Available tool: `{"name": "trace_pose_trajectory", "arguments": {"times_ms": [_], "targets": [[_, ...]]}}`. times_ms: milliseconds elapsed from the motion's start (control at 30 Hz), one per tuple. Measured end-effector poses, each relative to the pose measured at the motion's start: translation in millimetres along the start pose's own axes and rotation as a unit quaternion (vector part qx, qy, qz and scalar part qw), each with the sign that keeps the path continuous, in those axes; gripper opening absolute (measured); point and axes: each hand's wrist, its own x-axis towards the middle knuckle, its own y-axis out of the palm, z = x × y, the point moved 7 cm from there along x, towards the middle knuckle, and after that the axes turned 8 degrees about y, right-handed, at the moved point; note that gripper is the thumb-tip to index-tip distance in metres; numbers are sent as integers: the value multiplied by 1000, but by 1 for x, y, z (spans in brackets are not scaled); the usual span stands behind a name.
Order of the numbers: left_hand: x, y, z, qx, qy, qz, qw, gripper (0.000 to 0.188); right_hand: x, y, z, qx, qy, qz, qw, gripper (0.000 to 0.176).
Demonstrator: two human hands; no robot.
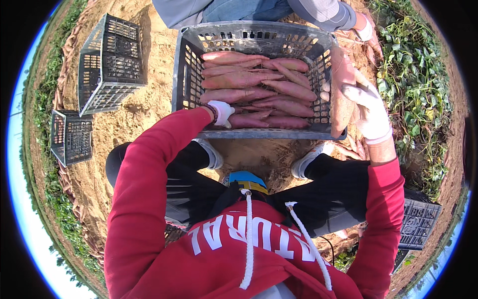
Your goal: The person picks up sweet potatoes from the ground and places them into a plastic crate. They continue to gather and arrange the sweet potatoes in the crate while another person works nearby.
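A black plastic crate [257, 133] stands before me with rows of pink-skinned sweet potatoes [242, 79] lying in it. My left hand [221, 113], in a white glove, reaches over the near left part of the crate. Its fingers and thumb close around the left end of a sweet potato [247, 122] in the nearest row. In my right hand [368, 106], also gloved, is a large, thick sweet potato [342, 89]. It is held above the crate's right rim and hides part of it.
Across the crate is another person, whose gloved hand [366, 30] is near sweet potatoes on the ground. Two black crates [121, 52] [76, 138] stand on the sandy soil at left. Leafy vines [414, 93] run along the right, with another crate [420, 220] behind my right arm.
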Motion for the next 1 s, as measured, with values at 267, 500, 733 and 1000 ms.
{"name": "trace_pose_trajectory", "arguments": {"times_ms": [267, 500, 733, 1000], "targets": [[-40, -14, -7, 8, -23, 5, 1000, 52, 55, 27, -44, -601, -67, 31, 796, 60], [-167, -80, -54, 7, 49, -138, 989, 38, 157, 59, -197, -714, 41, 169, 679, 56], [-226, -76, -41, -73, -9, -285, 956, 41, 206, 72, -227, -640, -25, 104, 761, 40], [-142, -74, -28, 120, 58, -365, 921, 17, 161, -31, -176, -735, 48, 29, 675, 42]]}}
